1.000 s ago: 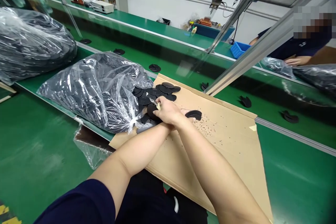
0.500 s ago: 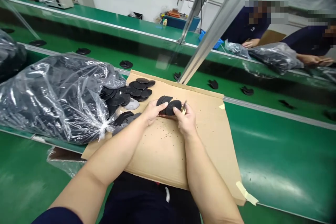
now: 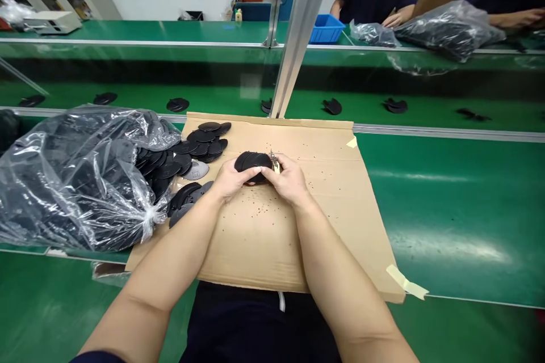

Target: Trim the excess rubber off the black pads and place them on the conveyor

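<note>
My left hand (image 3: 230, 182) is closed on a small fanned stack of black oval plastic pieces (image 3: 252, 164) above the cardboard sheet (image 3: 264, 244). My right hand (image 3: 290, 181) presses its thumb to the near right side of that stack. Also in the right hand is a small pair of nippers (image 3: 275, 164), its metal tip pointing away from me and a yellowish handle showing. The undersides of the stack and most of the fingers are hidden. Left of my hands lie more black oval pieces (image 3: 200, 142) in loose piles, with one grey piece (image 3: 196, 170) among them.
A clear plastic bag (image 3: 85, 181) full of black pieces bulges at the left. Small dark bits dot the cardboard, which is taped at the right. Beyond, a green conveyor (image 3: 221, 96) carries spaced black pieces, and a metal post (image 3: 298, 39) rises. Two people work across it.
The view has levelled and shifted. The pieces in my hands are drawn together into a closer stack, and my right thumb has moved in towards the left thumb.
</note>
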Demonstrator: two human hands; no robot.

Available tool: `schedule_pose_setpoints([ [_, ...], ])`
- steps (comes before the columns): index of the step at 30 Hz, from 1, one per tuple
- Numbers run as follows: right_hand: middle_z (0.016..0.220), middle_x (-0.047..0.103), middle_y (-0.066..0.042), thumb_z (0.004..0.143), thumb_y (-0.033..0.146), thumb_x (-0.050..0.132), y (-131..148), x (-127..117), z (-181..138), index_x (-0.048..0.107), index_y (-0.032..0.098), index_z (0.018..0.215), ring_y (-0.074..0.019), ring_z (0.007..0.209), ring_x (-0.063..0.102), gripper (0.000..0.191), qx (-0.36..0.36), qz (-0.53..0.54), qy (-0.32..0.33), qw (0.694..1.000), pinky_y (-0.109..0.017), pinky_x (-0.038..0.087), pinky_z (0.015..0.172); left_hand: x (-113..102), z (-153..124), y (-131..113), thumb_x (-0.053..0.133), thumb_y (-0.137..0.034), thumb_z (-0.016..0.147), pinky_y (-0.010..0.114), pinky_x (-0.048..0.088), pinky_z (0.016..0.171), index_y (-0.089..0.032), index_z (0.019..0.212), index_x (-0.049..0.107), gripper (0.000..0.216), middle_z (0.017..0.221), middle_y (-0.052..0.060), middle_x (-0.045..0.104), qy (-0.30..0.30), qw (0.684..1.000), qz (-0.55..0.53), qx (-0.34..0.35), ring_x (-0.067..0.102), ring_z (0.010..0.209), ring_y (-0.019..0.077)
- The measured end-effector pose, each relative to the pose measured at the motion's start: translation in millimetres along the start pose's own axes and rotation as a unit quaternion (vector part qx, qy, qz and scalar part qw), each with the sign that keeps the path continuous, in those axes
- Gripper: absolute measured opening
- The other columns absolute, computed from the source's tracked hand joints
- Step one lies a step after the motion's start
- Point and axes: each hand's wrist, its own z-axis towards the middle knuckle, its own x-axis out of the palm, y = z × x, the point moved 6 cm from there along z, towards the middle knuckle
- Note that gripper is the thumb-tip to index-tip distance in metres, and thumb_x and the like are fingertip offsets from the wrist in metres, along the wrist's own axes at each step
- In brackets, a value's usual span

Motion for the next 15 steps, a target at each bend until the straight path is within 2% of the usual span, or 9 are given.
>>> schedule_pose_setpoints([
  [3, 0.094, 0.069, -0.004, 0.077, 0.045, 0.064, 3.3, 0.5, -1.5, 0.065, 0.017, 0.107, -0.0182, 0.084, 0.063, 0.041, -0.004, 0.031, -0.037, 0.999, -0.033, 0.049, 0.081, -0.3, -2.2, -2.1, 0.081, -0.036, 0.063, 0.025, 0.054, 0.055, -0.013, 0.1, 0.067, 0.046, 0.094, 0.008, 0.068, -0.023, 1.0, 0.013, 0.009, 0.064, 0.076, 0.0184],
  [7, 0.093, 0.069, -0.005, 0.081, 0.052, 0.06, 13.8, 2.4, -6.5, 0.064, 0.018, 0.103, -0.018, 0.083, 0.064, 0.041, -0.032, 0.051, -0.091, 0.994, -0.032, 0.049, 0.081, 4.2, -5.4, -4.0, 0.08, -0.038, 0.065, 0.026, 0.055, 0.057, -0.012, 0.1, 0.067, 0.046, 0.088, 0.007, 0.068, -0.023, 0.998, 0.044, 0.038, 0.064, 0.072, 0.0174],
  [11, 0.081, 0.069, -0.004, 0.078, 0.056, 0.061, 15.1, 7.5, -9.8, 0.064, 0.019, 0.09, -0.0193, 0.074, 0.065, 0.038, 0.01, 0.001, -0.102, 0.995, -0.031, 0.05, 0.072, 6.5, -8.3, -1.1, 0.079, -0.04, 0.066, 0.027, 0.054, 0.054, -0.011, 0.095, 0.068, 0.043, 0.078, 0.005, 0.066, -0.032, 0.993, 0.102, 0.045, 0.061, 0.061, 0.0151],
  [15, 0.074, 0.068, -0.004, 0.079, 0.058, 0.058, 16.1, 7.6, -9.1, 0.06, 0.02, 0.078, -0.0203, 0.071, 0.064, 0.038, 0.033, -0.038, -0.113, 0.992, -0.031, 0.049, 0.067, 4.0, -7.6, 4.7, 0.08, -0.041, 0.064, 0.027, 0.054, 0.052, -0.012, 0.093, 0.068, 0.043, 0.075, 0.004, 0.065, -0.061, 0.993, 0.095, 0.04, 0.059, 0.057, 0.0146],
])
